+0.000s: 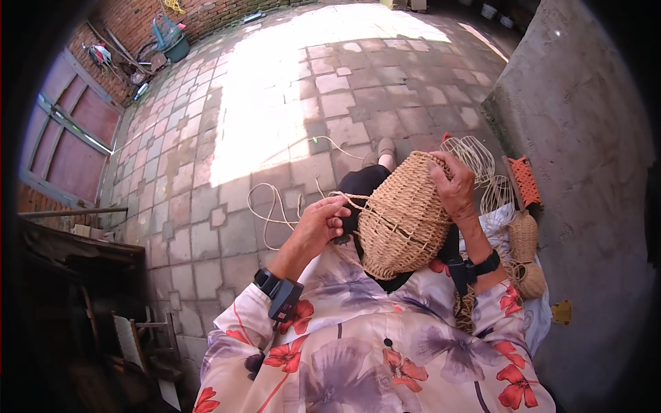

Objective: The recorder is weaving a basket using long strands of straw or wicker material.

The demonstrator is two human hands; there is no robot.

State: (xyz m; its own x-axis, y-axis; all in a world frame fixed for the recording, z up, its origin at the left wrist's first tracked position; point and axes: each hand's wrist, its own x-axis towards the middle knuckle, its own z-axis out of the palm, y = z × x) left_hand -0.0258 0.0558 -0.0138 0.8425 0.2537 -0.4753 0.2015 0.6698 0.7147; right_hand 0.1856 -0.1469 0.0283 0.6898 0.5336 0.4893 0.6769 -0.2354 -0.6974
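Observation:
A tan woven basket (399, 217) rests tilted over my lap, its braided rows running around a bulging body. My right hand (454, 186) grips its upper right rim, thumb on the outside. Left of the basket, my left hand (320, 224) pinches a pale cord (352, 197) that runs to the basket's side. From that hand the cord's loose length (275, 206) loops out to the left over the paving. Inside the basket cannot be seen from here.
Wire-like coils (471, 157), an orange woven piece (525, 180) and a smaller woven item (523, 237) sit at my right beside a grey wall (578, 138). Dark wooden furniture (76, 275) stands at the left. A green tub (177, 48) is far left on the paved yard.

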